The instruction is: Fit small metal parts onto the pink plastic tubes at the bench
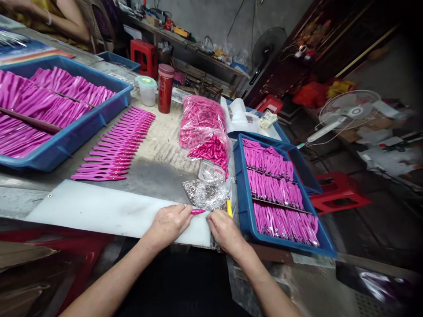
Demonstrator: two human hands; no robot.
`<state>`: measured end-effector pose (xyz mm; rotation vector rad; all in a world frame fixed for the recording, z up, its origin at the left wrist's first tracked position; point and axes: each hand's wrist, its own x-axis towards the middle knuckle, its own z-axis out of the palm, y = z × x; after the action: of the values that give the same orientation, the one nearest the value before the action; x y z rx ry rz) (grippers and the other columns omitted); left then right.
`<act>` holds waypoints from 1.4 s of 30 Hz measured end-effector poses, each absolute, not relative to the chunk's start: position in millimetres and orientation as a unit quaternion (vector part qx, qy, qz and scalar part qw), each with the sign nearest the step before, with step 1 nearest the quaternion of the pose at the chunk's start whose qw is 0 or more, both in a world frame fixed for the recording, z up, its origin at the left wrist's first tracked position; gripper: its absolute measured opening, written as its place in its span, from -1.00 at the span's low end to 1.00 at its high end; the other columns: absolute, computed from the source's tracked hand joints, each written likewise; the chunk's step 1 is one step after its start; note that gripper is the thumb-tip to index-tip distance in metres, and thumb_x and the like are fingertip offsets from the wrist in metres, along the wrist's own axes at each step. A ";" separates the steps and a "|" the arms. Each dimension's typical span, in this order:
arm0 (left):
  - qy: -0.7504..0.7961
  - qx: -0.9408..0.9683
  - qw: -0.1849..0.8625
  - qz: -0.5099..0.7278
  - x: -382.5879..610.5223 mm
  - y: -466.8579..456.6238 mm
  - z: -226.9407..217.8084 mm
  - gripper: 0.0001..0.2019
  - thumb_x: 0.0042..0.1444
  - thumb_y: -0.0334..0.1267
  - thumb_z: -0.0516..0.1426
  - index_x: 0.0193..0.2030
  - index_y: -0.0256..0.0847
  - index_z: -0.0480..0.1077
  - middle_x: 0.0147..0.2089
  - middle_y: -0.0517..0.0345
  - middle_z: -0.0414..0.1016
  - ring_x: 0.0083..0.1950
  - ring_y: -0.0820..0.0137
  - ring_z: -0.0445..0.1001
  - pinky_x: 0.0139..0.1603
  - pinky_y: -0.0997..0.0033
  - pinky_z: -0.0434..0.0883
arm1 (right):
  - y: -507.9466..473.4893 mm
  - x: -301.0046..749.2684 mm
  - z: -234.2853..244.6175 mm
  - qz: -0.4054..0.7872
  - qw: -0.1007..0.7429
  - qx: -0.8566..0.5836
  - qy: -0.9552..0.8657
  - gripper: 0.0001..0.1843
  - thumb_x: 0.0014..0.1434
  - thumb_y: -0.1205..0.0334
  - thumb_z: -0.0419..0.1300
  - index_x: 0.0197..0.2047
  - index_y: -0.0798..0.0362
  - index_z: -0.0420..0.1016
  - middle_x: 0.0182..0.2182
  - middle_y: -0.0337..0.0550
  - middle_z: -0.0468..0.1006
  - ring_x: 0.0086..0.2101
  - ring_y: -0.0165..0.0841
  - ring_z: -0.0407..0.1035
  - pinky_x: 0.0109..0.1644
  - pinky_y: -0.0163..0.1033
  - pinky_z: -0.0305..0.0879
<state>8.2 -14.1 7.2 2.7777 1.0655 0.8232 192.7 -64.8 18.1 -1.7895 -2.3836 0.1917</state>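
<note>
My left hand (172,222) is closed around a small glossy pink pointed piece (198,211), whose tip sticks out to the right over the white board (99,211). Just right of that tip, my right hand (225,230) has its fingers pinched together; whatever is between them is too small or hidden to make out. Behind both hands lie many tiny metal parts (190,191) with crumpled clear plastic (211,193). A yellow handle (229,208) stands beside my right hand. Farther back, a plastic bag (203,116) spills small pink pieces (213,149).
Slim pink pieces (115,145) lie in a slanting row behind the board. Blue trays of similar pieces stand left (56,160) and right (243,207). A red tumbler (165,90) and lidded tub (147,92) stand behind. Another person's arm (71,24) shows at upper left.
</note>
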 end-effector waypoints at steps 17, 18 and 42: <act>0.343 0.906 -0.002 0.250 10.0 -15.2 9.6 -0.83 0.12 -0.31 -0.05 -0.46 -0.21 0.26 -0.57 0.24 0.28 -0.56 0.49 0.30 -0.54 0.50 0.17 | -61.7 175.4 43.7 0.159 0.108 -0.622 -0.759 -0.79 0.16 0.35 -0.13 -0.45 0.07 0.24 -0.48 -0.18 0.33 -0.42 -0.39 0.22 -0.35 -0.33 0.13; 0.343 0.906 -0.005 0.248 10.2 -15.3 9.5 -0.83 0.12 -0.31 -0.05 -0.46 -0.21 0.26 -0.58 0.23 0.28 -0.56 0.49 0.30 -0.54 0.50 0.17 | -60.4 173.2 44.2 0.154 0.108 -0.620 -0.762 -0.79 0.16 0.34 -0.13 -0.45 0.07 0.24 -0.48 -0.18 0.34 -0.42 -0.39 0.23 -0.35 -0.33 0.13; 0.343 0.914 -0.013 0.217 11.7 -17.2 5.6 -0.85 0.10 -0.34 -0.03 -0.48 -0.22 0.25 -0.57 0.21 0.31 -0.53 0.42 0.34 -0.53 0.45 0.21 | -47.8 161.3 38.2 0.086 0.052 -0.642 -0.760 -0.81 0.12 0.34 -0.03 -0.50 0.07 0.29 -0.52 -0.20 0.38 -0.46 -0.40 0.26 -0.39 -0.34 0.08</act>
<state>11.7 -17.2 5.6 2.8947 1.0866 0.6867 161.3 -47.8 38.2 -1.9527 -2.3132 0.2603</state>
